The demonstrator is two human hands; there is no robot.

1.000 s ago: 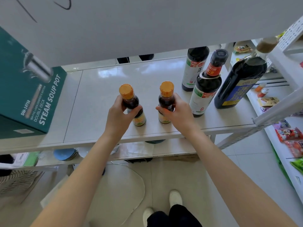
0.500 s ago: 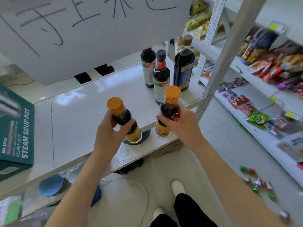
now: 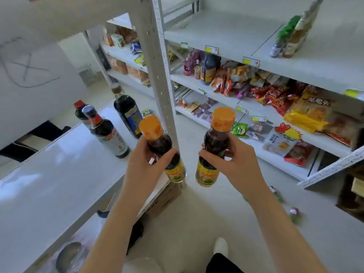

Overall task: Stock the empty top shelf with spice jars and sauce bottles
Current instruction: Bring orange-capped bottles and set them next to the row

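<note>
Orange caps up, the left hand (image 3: 144, 166) is gripping the left bottle (image 3: 162, 147) and the right hand (image 3: 236, 164) the right bottle (image 3: 214, 148), both now lifted off the table (image 3: 59, 170) and swinging right toward the top shelf (image 3: 226, 34).

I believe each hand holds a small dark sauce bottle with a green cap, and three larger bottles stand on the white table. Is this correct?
Not fully. The head view shows orange caps, not green. The rest is correct: the left hand holds one small dark sauce bottle, the right hand another, and three larger bottles stand on the white table.
</note>
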